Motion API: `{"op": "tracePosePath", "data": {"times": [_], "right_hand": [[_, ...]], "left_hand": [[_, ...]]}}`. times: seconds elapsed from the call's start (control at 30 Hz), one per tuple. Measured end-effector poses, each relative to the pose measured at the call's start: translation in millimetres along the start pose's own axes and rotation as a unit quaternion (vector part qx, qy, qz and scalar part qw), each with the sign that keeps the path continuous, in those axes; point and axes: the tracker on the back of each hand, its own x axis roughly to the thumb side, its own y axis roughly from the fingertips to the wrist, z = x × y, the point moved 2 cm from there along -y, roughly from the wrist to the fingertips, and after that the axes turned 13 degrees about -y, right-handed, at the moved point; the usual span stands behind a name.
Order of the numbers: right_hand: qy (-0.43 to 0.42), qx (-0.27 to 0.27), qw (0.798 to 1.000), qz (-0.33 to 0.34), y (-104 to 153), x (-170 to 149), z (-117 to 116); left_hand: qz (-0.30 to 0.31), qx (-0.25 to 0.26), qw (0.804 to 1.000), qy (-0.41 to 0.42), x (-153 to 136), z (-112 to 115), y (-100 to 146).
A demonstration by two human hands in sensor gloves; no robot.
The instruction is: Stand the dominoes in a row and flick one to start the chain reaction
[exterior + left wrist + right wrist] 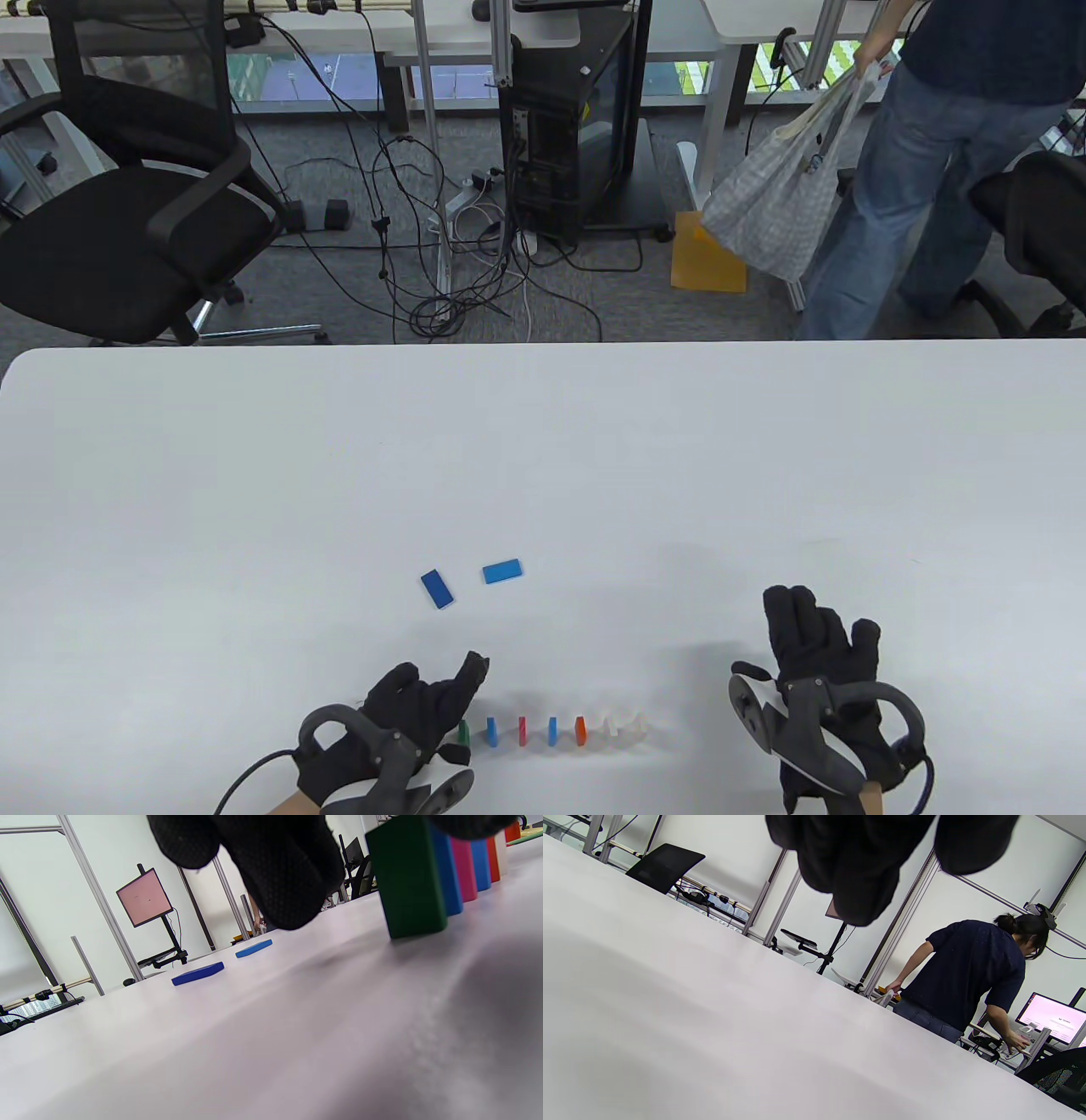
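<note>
Spreading wide, the white table (543, 441) carries a standing row of dominoes (551, 728) at six o'clock. Right hand (819, 645) rests open at four; left hand (407, 713), loosely open, crowds the green domino (463, 732), risking a premature topple. Two blue dominoes (437, 587) lie flat.

The left hand (399, 722) is lying low over the table at the bottom left, its index finger (469, 675) reaching up and to the right while the other fingers are curling loosely under; it is gripping nothing. The right hand (819, 671) is resting well apart at the bottom right, palm down, its fingers (793, 611) stretching forward, straight and close together, holding nothing.
</note>
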Motion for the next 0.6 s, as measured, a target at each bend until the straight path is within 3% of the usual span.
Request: {"op": "tracePosePath", "data": {"times": [0.17, 0.27, 0.43, 0.6], "right_hand": [[-0.009, 0.008, 1.0, 0.006, 0.2, 0.4, -1.0], [-0.01, 0.005, 1.0, 0.006, 0.2, 0.3, -1.1], [-0.012, 0.0, 1.0, 0.002, 0.4, -0.3, -1.0], [-0.019, -0.006, 1.0, -0.007, 0.8, -3.8, 0.0]], "left_hand": [[-0.058, 0.058, 0.996, 0.018, -31.1, -7.6, 10.5], [-0.096, 0.06, 0.993, 0.024, -54.4, -3.1, 10.1], [-0.083, -0.002, 0.996, 0.043, -85.1, 22.3, -14.0], [-0.01, -0.079, 0.997, 0.0, -89.3, 48.2, -50.7]]}}
